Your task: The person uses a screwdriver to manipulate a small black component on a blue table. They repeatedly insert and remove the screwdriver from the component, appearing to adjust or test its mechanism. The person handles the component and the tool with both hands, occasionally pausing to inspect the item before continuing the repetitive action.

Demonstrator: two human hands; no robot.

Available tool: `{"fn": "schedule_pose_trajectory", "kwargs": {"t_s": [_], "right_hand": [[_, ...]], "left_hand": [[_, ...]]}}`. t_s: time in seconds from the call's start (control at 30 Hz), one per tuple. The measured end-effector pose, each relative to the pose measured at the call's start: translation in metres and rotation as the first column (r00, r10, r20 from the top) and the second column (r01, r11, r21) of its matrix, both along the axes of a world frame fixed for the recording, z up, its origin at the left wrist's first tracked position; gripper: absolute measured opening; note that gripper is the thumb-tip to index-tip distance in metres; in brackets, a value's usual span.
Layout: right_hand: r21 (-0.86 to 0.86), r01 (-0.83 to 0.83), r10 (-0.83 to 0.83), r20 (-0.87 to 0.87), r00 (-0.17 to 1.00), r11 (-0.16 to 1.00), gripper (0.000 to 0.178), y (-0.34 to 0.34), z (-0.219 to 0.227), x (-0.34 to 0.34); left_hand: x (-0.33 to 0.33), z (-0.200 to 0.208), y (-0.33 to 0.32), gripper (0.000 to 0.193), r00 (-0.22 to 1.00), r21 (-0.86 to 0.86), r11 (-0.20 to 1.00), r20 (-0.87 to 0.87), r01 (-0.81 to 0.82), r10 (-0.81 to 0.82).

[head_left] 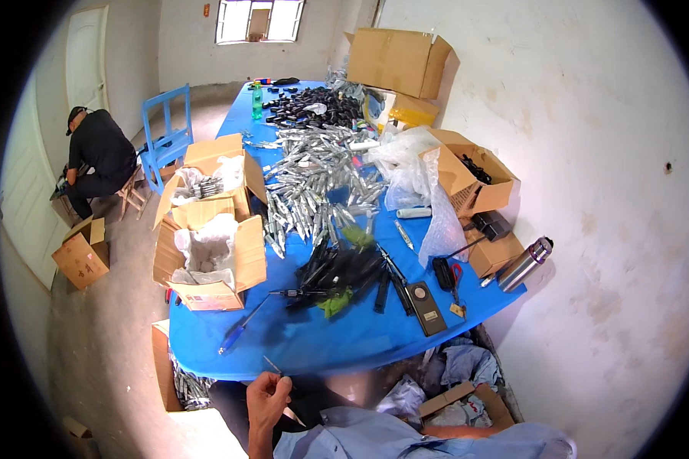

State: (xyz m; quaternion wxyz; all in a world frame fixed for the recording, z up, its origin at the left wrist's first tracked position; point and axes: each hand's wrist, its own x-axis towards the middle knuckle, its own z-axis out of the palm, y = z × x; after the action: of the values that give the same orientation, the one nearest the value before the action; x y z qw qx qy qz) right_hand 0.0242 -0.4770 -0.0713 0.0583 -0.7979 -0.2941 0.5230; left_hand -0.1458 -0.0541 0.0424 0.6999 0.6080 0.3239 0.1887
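My left hand (268, 398) is closed in front of the table's near edge, its fingertips pinching a thin slender rod (272, 365) whose exact kind I cannot make out. Of my right arm, only part of the forearm (459, 431) shows at the lower right; its hand is not visible. On the blue-covered table (283, 344), a blue-handled screwdriver (236, 334) lies closest to my left hand. Beyond it sits a blurred heap of black slender parts (337, 271) with bright green pieces. A black handheld device with a round pale disc (424, 306) lies to the right.
Silvery pen-like parts (321, 176) cover the table's middle, with black pieces (314, 107) behind. Opened cartons (210, 294) stand left, and another carton (475, 187) right. A steel flask (524, 264) and red-handled scissors (457, 277) lie near the right edge. A person (103, 157) sits far left.
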Motion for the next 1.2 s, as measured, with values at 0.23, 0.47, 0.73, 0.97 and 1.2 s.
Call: {"fn": "schedule_pose_trajectory", "kwargs": {"t_s": [0.23, 0.47, 0.73, 0.97, 1.2], "right_hand": [[-0.026, 0.231, -0.227, 0.089, 0.970, 0.973, 0.041, 0.034, 0.032, 0.028], [0.123, 0.341, -0.358, 0.151, 0.921, 0.932, 0.041, 0.088, 0.057, 0.050], [0.047, 0.309, -0.312, 0.091, 0.946, 0.950, 0.041, 0.081, 0.025, 0.062], [0.003, -0.261, 0.258, -0.149, 0.954, 0.965, 0.042, -0.001, -0.037, 0.032], [0.618, 0.375, -0.397, -0.109, 0.911, 0.691, 0.031, 0.173, 0.100, 0.055]], "left_hand": [[0.004, -0.007, 0.016, 0.023, 0.998, -0.021, 0.999, 0.049, 0.048, -0.047], [-0.008, -0.001, 0.030, 0.023, 0.998, 0.006, 0.998, 0.030, 0.058, -0.058], [-0.013, -0.004, 0.031, 0.027, 0.990, 0.060, 0.991, -0.091, 0.116, -0.111], [0.004, 0.006, 0.010, 0.029, 0.984, 0.228, 0.960, -0.104, 0.162, -0.141], [0.009, 0.040, -0.004, 0.028, 0.955, 0.523, 0.806, -0.247, 0.276, -0.166]]}}
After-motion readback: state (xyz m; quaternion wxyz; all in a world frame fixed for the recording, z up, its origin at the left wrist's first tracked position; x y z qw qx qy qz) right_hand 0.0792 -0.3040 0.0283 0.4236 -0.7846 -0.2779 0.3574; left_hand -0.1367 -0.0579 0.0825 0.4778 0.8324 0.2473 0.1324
